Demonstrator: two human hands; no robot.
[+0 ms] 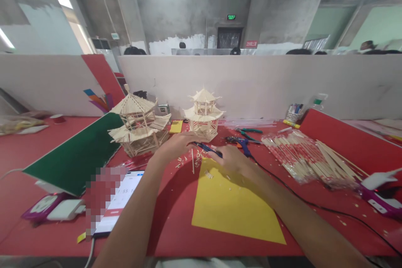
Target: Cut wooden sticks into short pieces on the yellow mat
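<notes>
Blue tool [205, 148] is gripped in the right hand [232, 158], between far and near edges of the tabletop [176, 226]; its long axis points toward the left hand [177, 142], whose grip I cannot tell.

Through the head camera I can read EXIT on the green sign [231, 17] and 55 on the phone screen [123, 197].
</notes>
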